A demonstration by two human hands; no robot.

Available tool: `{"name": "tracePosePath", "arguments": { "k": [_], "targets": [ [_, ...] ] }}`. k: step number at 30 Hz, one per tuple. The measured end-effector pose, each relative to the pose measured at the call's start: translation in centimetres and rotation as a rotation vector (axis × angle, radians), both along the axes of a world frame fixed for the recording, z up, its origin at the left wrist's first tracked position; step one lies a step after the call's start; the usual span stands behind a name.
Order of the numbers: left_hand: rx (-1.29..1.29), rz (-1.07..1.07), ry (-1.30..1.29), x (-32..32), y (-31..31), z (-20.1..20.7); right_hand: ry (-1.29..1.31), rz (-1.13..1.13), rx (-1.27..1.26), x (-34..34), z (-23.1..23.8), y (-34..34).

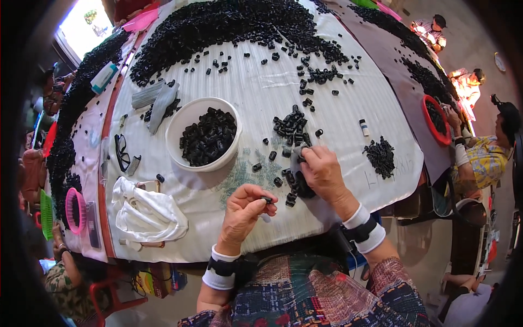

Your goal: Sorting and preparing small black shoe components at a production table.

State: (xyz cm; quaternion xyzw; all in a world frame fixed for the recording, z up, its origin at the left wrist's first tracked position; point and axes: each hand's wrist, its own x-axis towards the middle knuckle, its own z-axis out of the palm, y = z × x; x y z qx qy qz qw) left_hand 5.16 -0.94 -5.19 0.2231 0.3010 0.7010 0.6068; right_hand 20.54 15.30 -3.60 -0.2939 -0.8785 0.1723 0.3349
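Note:
My left hand is closed, pinching a small black plastic piece between thumb and fingertips above the near part of the table. To its right, my right hand is bent downward, its fingers closed at a small greyish item that they partly hide. Just past it sits a small heap of black pieces, with several loose ones scattered between my hands. Farther left stands a white bucket holding many black pieces. A pile of small, thin black parts lies to the right of my right hand.
A huge heap of black pieces covers the far table. At left lie a white cloth, eyeglasses and grey strips. A small white bottle stands right. People sit at neighbouring tables, with a red basket at right.

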Motion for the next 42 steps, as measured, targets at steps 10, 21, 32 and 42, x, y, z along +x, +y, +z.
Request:
{"name": "tracePosePath", "arguments": {
  "k": [10, 21, 32, 42],
  "targets": [
    [-0.040, 0.091, -0.045, 1.2, -1.8, 1.1, -0.168, 0.242, 0.188, -0.2, 0.3, -2.6],
    [-0.039, 0.058, -0.080, 1.3, -2.1, 0.5, 0.106, 0.177, -0.129, 1.1, 1.2, -3.6],
    [0.076, 0.033, -0.200, 1.7, -2.0, 0.4, 0.307, 0.266, -0.428, 0.9, 4.2, -8.0],
    [-0.044, 0.026, -0.184, 2.6, -1.8, 2.1, 0.330, 0.359, -0.241, 0.4, 3.8, -8.5]
  ]
}}
